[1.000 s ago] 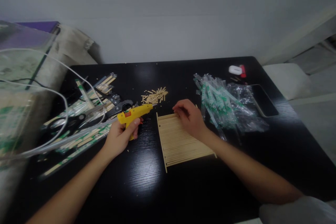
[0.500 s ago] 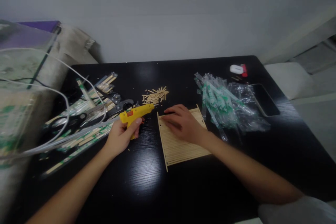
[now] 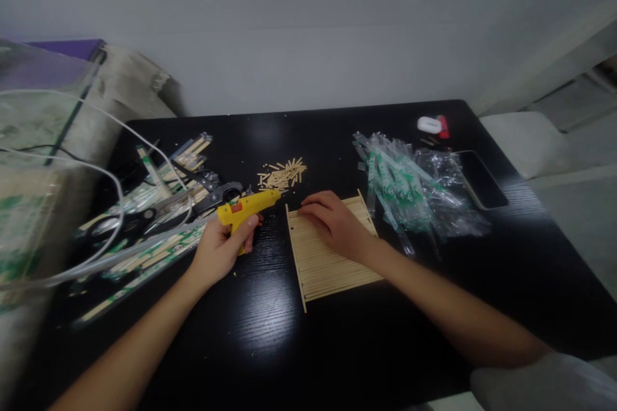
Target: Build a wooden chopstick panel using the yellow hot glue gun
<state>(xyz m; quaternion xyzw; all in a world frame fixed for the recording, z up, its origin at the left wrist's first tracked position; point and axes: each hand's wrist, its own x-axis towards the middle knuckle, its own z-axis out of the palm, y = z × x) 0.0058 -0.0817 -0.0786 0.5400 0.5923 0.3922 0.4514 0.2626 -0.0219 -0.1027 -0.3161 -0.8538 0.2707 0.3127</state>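
My left hand point(image 3: 224, 245) is closed around the handle of a yellow hot glue gun point(image 3: 248, 207), whose nozzle points right. Just right of it, a flat panel of thin wooden sticks point(image 3: 332, 266) lies on the black table; its sticks run side by side between two crosswise end sticks. My right hand point(image 3: 337, 225) rests over the panel's far part, fingers stretched toward its upper left corner and lying close together. The fingertips are partly hidden, and I see nothing held in them. Beyond the nozzle is a heap of short stick pieces point(image 3: 284, 173).
Wrapped chopsticks point(image 3: 159, 247), black-handled scissors point(image 3: 149, 212) and a white cable point(image 3: 118, 205) crowd the left side. Clear and green plastic wrappers point(image 3: 400, 189) lie right of the panel, beside a phone point(image 3: 481, 180). A white case point(image 3: 429, 125) sits near the far right corner.
The fingers of my right hand have drawn closer together and lower over the panel. My left hand keeps its grip on the glue gun. The whole view has shifted slightly.
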